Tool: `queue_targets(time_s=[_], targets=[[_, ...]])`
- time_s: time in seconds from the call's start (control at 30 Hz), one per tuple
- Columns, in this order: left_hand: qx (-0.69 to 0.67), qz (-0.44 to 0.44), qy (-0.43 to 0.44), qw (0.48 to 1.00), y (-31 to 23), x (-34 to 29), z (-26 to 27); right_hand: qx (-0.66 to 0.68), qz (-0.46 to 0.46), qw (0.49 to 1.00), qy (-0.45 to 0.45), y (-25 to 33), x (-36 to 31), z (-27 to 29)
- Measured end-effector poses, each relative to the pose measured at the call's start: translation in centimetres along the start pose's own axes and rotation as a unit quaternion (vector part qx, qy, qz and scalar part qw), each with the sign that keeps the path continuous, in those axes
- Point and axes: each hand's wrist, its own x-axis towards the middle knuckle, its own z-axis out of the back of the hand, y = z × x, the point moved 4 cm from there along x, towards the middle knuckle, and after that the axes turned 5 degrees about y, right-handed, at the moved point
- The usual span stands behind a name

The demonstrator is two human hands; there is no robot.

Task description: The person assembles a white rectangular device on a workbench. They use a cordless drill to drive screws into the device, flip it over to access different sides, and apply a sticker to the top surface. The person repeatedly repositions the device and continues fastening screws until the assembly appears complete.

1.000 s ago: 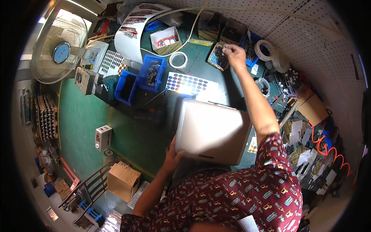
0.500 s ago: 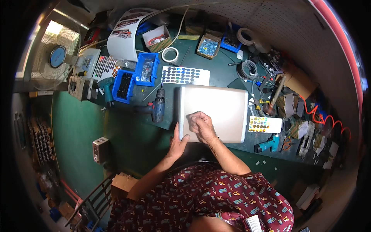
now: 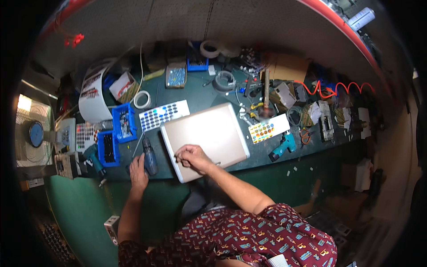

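A flat box-like case (image 3: 209,133) with a pale beige top and light silver edges lies slightly turned on the bench before me. My right hand (image 3: 194,159) is over its left part with fingers curled into a pinch. Something small and dark shows at the fingertips, too small to name. Left of the case, my left hand (image 3: 139,172) is closed over the handle of a dark blue cordless drill (image 3: 150,158), which lies on the bench. The hand hides most of that handle.
Blue bins (image 3: 123,122) of small parts stand at the left, by a teal power tool (image 3: 92,159). A sticker sheet (image 3: 164,115) lies behind the case. To the right are another sticker sheet (image 3: 268,129), a teal driver (image 3: 283,146), a hammer (image 3: 267,95) and orange-handled scissors (image 3: 305,135).
My left hand has left the case's edge and moved left onto the drill. My right hand stays curled over the case. The view has swung right, and the case appears turned.
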Motion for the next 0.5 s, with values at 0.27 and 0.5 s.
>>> queue_targets(time_s=[0.27, 0.5], targets=[[0.046, 0.081, 0.113, 0.989, 0.9, 2.3, 0.0, -0.012, -0.011, 1.000, 0.019, 0.6, -0.3, -0.4], [-0.195, 0.044, -0.033, 0.979, -6.6, -2.5, 9.7, 0.016, 0.012, 0.997, 0.068, -0.3, 0.6, 0.3]])
